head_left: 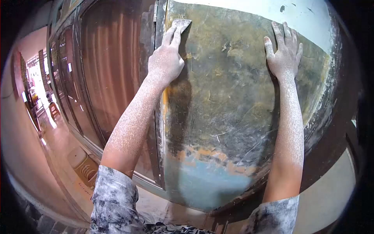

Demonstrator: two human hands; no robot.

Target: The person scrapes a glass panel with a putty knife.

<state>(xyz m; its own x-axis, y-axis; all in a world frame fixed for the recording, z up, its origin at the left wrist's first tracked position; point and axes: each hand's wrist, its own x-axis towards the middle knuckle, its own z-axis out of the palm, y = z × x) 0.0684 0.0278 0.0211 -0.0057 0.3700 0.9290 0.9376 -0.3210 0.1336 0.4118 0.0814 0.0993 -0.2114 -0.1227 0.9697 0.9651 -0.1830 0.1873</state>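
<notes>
My left hand, dusted with white powder, is closed around a scraper, its fingers stretched along the blade. The blade lies against the upper left of a wall with a stained, peeling olive-brown surface. The scraper's handle is hidden inside my hand. On the upper right of the same wall, my right hand rests with fingers spread, holding nothing. Above both hands the wall has a white area, and low down a pale blue patch shows below a ragged orange-brown edge.
A dark-framed panel with a reddish-brown curtain stands directly left of the wall. Farther left, a plastic chair is on the tiled floor of a passage. A dark frame borders the wall at right.
</notes>
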